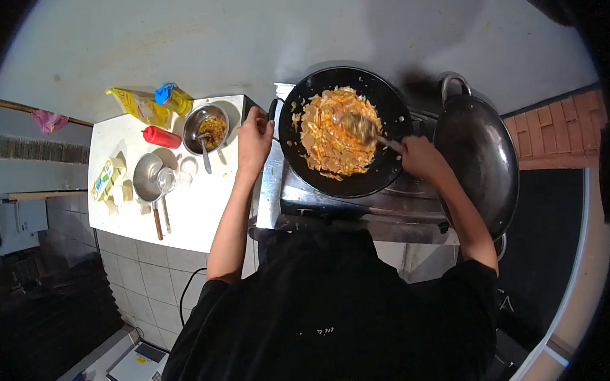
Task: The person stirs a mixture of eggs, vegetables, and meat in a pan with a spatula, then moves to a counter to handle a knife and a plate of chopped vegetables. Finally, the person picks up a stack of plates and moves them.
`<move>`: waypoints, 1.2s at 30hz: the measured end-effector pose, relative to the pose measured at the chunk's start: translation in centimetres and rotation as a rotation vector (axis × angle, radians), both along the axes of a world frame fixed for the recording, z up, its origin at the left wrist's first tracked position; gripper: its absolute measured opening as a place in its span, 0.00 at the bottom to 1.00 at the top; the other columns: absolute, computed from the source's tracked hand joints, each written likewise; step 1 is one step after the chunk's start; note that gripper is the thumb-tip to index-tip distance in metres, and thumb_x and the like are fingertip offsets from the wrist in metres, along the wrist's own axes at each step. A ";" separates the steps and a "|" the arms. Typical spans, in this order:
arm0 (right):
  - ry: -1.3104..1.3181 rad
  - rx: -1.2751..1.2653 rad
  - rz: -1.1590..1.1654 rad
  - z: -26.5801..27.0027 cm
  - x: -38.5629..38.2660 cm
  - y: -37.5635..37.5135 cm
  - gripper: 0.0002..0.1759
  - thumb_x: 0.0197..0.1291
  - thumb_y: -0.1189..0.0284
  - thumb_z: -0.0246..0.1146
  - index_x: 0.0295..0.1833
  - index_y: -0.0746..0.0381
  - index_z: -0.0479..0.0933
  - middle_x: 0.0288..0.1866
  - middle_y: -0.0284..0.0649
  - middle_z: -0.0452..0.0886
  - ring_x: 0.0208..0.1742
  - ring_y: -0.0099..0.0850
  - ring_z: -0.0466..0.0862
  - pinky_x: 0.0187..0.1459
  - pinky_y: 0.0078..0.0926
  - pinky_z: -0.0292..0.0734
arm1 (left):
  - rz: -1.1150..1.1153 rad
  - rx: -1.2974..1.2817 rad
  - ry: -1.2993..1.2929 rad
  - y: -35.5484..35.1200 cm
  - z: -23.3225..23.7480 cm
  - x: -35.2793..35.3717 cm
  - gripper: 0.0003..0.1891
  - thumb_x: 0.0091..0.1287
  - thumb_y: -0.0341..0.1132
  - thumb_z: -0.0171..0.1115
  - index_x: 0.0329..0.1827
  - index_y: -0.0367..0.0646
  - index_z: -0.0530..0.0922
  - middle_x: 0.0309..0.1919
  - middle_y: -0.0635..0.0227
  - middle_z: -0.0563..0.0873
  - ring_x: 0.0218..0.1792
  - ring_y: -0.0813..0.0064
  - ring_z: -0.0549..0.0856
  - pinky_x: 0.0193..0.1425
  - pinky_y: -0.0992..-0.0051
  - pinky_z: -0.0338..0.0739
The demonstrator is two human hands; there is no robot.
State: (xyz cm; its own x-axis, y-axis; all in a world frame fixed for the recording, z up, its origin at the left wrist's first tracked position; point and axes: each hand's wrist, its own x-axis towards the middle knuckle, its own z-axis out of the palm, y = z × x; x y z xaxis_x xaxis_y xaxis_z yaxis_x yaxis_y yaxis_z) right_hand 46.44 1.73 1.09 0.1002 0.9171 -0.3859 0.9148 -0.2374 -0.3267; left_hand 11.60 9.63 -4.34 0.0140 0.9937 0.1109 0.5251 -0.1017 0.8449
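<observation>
A black wok (397,108) sits on the stove, holding a mix of sliced pieces and orange-coloured shreds (330,145). My right hand (420,157) is closed around the handle of a spatula (390,144); its head is blurred by motion and lies in the food. At the wok's left side, my left hand (255,135) has its fingers curled against the wok's side handle (273,110), partly hiding it.
To the left, a white table (204,225) bears a metal bowl with a spoon (205,128), a red bottle (161,137), a yellow pouch (140,108), a blue-capped bottle (173,99) and a saucepan (146,175). A larger empty wok (477,162) stands right on the stove (360,205).
</observation>
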 end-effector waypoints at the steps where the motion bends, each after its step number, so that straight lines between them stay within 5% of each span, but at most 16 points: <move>1: -0.006 -0.039 0.065 0.3 0.0 -0.6 0.15 0.65 0.66 0.58 0.40 0.68 0.81 0.40 0.63 0.82 0.45 0.59 0.82 0.48 0.52 0.77 | 0.008 -0.003 -0.005 -0.1 -0.1 0.0 0.09 0.65 0.26 0.64 0.44 0.35 0.74 0.28 0.56 0.86 0.28 0.65 0.85 0.37 0.69 0.79; 7: 0.224 0.078 0.084 -1.0 -0.8 1.0 0.15 0.65 0.67 0.58 0.41 0.69 0.82 0.38 0.62 0.82 0.44 0.61 0.83 0.49 0.54 0.78 | -0.035 0.014 0.037 -0.2 0.8 0.1 0.09 0.65 0.26 0.64 0.44 0.34 0.74 0.29 0.55 0.86 0.28 0.65 0.85 0.37 0.68 0.79; 10: 0.008 0.112 0.053 -0.5 -0.2 0.1 0.16 0.66 0.67 0.57 0.39 0.71 0.81 0.37 0.64 0.82 0.43 0.61 0.83 0.49 0.53 0.78 | -0.029 0.019 0.054 -0.1 0.9 0.0 0.10 0.65 0.26 0.65 0.44 0.34 0.75 0.29 0.55 0.86 0.29 0.64 0.86 0.38 0.68 0.79; 13: 0.014 -0.099 0.125 1.3 -0.7 -0.9 0.16 0.66 0.67 0.57 0.38 0.71 0.81 0.37 0.62 0.83 0.44 0.60 0.83 0.49 0.53 0.78 | -0.026 0.036 0.061 -0.1 0.8 0.3 0.09 0.65 0.26 0.65 0.44 0.34 0.74 0.28 0.56 0.86 0.29 0.64 0.86 0.37 0.68 0.79; 18: 0.163 0.219 0.067 -2.0 -0.5 1.3 0.14 0.65 0.69 0.58 0.35 0.69 0.81 0.32 0.59 0.82 0.38 0.59 0.83 0.43 0.51 0.78 | -0.027 0.033 0.054 -0.2 0.7 0.3 0.09 0.65 0.26 0.64 0.44 0.35 0.74 0.27 0.56 0.84 0.27 0.65 0.83 0.36 0.68 0.77; 23: -0.072 0.172 0.052 -1.0 -0.5 -0.9 0.14 0.65 0.68 0.57 0.35 0.68 0.81 0.32 0.59 0.82 0.38 0.59 0.83 0.44 0.51 0.79 | 0.006 0.001 0.046 -0.3 0.9 0.3 0.09 0.65 0.26 0.64 0.44 0.35 0.73 0.26 0.56 0.84 0.26 0.66 0.82 0.35 0.68 0.77; 26: 0.011 -0.015 0.145 0.0 -0.9 -0.6 0.15 0.66 0.68 0.57 0.36 0.68 0.81 0.33 0.59 0.82 0.39 0.59 0.83 0.44 0.52 0.78 | 0.012 0.014 0.061 -0.3 0.7 0.5 0.09 0.65 0.27 0.64 0.44 0.35 0.73 0.26 0.57 0.84 0.26 0.66 0.82 0.35 0.68 0.77; 29: 0.179 0.152 0.117 -1.9 -0.2 0.8 0.15 0.66 0.67 0.57 0.37 0.68 0.81 0.35 0.60 0.83 0.40 0.60 0.83 0.45 0.53 0.78 | 0.003 0.020 0.040 -0.4 0.6 0.4 0.09 0.66 0.27 0.64 0.44 0.35 0.73 0.26 0.58 0.84 0.27 0.67 0.82 0.35 0.69 0.77; 36: -0.069 0.027 0.063 1.1 -1.7 -1.0 0.16 0.66 0.66 0.58 0.35 0.69 0.81 0.34 0.61 0.82 0.40 0.59 0.84 0.46 0.53 0.79 | 0.019 0.021 0.035 -0.2 -0.1 0.3 0.09 0.66 0.27 0.63 0.44 0.36 0.73 0.25 0.57 0.83 0.27 0.66 0.83 0.35 0.69 0.77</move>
